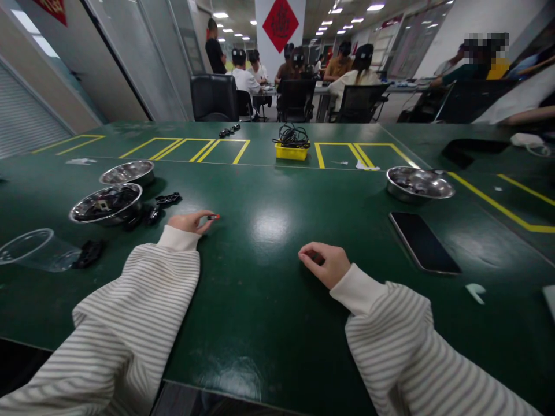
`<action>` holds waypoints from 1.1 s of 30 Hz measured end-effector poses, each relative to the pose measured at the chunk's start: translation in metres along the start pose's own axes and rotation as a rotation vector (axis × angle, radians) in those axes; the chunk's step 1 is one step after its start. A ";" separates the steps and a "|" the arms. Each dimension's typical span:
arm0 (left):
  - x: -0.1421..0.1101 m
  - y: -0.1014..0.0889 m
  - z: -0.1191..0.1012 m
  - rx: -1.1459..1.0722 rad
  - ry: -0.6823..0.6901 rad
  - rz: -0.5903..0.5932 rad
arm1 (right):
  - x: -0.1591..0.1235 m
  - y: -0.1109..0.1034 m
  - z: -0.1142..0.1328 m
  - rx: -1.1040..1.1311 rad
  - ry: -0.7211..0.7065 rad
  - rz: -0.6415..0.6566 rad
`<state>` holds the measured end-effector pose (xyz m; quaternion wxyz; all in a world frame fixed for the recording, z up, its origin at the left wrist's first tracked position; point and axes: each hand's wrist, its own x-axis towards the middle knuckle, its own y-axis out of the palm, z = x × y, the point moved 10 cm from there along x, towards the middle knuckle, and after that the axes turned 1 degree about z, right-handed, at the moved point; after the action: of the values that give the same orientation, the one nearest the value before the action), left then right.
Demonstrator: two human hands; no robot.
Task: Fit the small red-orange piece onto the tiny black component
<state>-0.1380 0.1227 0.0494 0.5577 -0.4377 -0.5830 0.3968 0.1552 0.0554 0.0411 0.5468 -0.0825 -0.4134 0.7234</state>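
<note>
My left hand (187,222) pinches a small dark piece with an orange-red end (213,217) between thumb and fingertips, just above the green table (260,277). The piece is too small to name. Several black plastic parts (168,199) lie close behind and left of that hand, beside a steel bowl (106,218) filled with dark parts. My right hand (326,263) rests near the middle of the table, its fingers curled to meet the thumb. Nothing shows in its grip.
Another steel bowl (128,173) stands behind the first, and a clear plastic cup (39,254) lies tipped at left. To the right are a phone (425,242), a white piece (476,292) and a steel bowl (418,188) with parts. A yellow tray (291,152) holds black cables (292,136).
</note>
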 end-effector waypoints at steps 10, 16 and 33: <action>0.004 0.006 0.033 0.325 -0.107 0.138 | 0.000 0.003 0.007 -0.005 -0.042 0.034; -0.005 -0.012 -0.002 0.070 -0.095 -0.052 | 0.001 -0.001 0.009 0.000 -0.046 -0.001; -0.010 0.015 -0.092 0.008 0.168 0.021 | 0.000 -0.007 0.003 0.169 -0.064 -0.011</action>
<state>-0.0457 0.1156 0.0382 0.6021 -0.4733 -0.5279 0.3670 0.1584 0.0541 0.0477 0.5425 -0.0108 -0.3687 0.7548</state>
